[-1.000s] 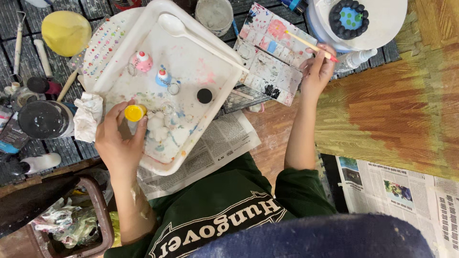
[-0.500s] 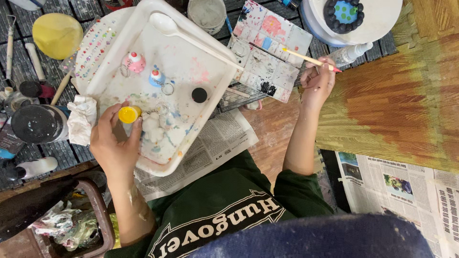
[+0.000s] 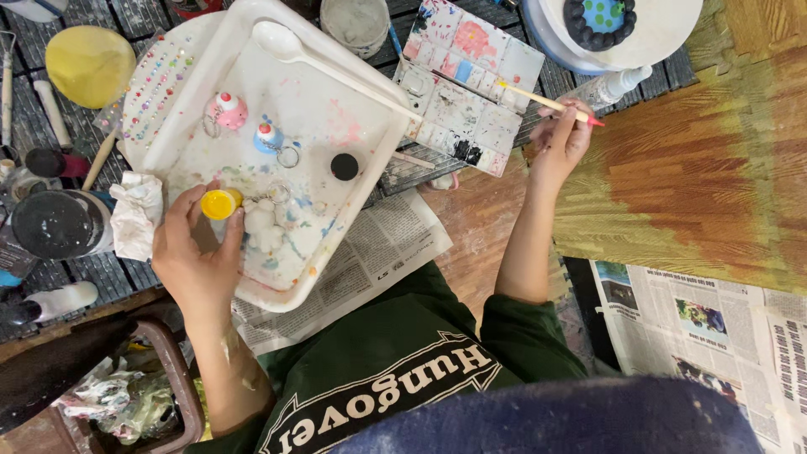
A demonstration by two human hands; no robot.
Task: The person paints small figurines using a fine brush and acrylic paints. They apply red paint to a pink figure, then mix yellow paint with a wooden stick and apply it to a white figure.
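Note:
My left hand [image 3: 197, 252] holds a small yellow paint pot [image 3: 220, 203] over the near left corner of a paint-stained white tray [image 3: 181, 139]. Beside the pot lies a white unpainted figure [image 3: 261, 225] on a key ring. Farther in the tray stand a pink figure [image 3: 227, 111] and a blue figure [image 3: 269, 137], along with a black cap [image 3: 344, 166] and a white spoon [image 3: 286, 46]. My right hand [image 3: 561, 143] grips a thin paintbrush [image 3: 538, 99], whose tip reaches over a watercolour palette [image 3: 471, 84].
Newspaper [image 3: 378, 244] lies under the tray. A yellow lid [image 3: 88, 63], a black-lidded jar [image 3: 59, 223], a crumpled tissue [image 3: 134, 214] and tools crowd the left. A white round box [image 3: 664, 29], a squeeze bottle [image 3: 618, 84] and a grey cup [image 3: 357, 21] stand at the back.
My right hand has drawn slightly back toward me with the brush, which still points at the palette. My left hand still holds the yellow pot in about the same spot.

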